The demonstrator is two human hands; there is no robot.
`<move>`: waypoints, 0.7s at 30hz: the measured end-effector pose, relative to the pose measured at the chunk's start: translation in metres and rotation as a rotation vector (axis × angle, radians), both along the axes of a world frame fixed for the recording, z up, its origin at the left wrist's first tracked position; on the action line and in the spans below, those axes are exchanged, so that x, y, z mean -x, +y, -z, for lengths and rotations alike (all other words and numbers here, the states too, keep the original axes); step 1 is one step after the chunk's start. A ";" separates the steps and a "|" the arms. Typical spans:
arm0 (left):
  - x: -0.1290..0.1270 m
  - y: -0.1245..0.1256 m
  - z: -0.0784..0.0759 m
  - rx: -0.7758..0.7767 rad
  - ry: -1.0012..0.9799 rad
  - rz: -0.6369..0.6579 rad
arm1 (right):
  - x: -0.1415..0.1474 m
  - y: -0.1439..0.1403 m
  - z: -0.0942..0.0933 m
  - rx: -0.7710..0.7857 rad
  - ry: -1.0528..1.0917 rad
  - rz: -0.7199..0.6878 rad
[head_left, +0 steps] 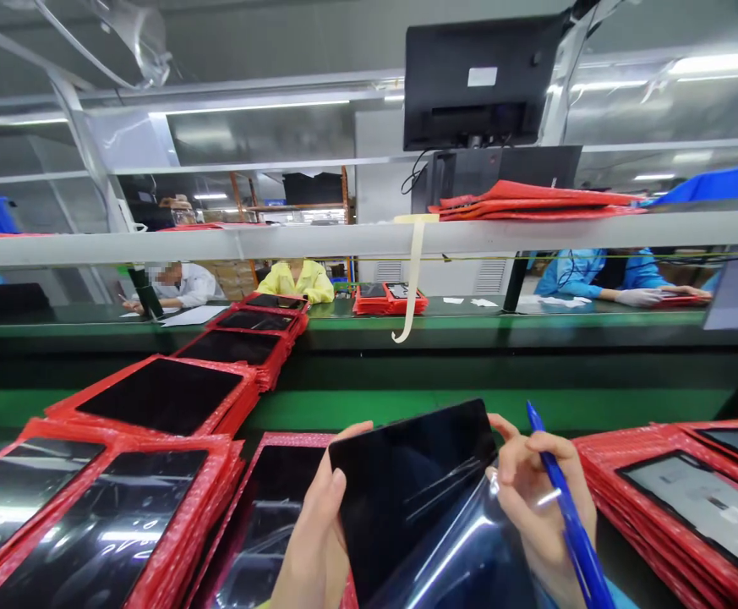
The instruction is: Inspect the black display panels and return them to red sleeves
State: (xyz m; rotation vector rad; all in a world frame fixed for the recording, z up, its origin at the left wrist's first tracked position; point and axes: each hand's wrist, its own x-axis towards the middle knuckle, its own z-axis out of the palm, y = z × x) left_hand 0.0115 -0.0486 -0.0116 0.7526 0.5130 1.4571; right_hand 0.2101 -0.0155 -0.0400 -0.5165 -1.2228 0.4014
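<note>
My left hand [318,529] grips the left edge of a black glass screen panel [407,482], thumb over its front. The panel is held up and tilted toward me. A clear film [470,550] lies loose over its lower right, with bright glare on it. My right hand [546,499] pinches the film at the panel's right edge between thumb and finger. A blue pen [568,516] is also tucked in that hand, its tip pointing up. Behind my left hand, another dark panel [273,507] lies on red bubble wrap.
Stacks of dark panels on red bubble-wrap bags [159,393] run away along the left. More red-wrapped panels [702,499] stand at right. A white shelf rail [280,240] with hanging tape [414,279] crosses ahead, below a monitor [479,80]. Several people sit beyond the green bench [501,406].
</note>
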 end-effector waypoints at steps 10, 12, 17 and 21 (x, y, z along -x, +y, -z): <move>-0.006 -0.006 0.007 0.112 -0.070 -0.226 | 0.005 -0.012 0.006 -0.144 -0.062 0.099; -0.006 -0.004 0.010 0.160 -0.065 -0.282 | 0.004 -0.013 0.008 -0.166 -0.071 0.110; -0.002 0.005 0.025 0.228 0.006 -0.288 | 0.001 -0.017 0.014 -0.202 -0.130 0.121; 0.003 0.007 0.029 0.235 0.034 -0.258 | 0.000 -0.016 0.017 -0.191 -0.094 0.142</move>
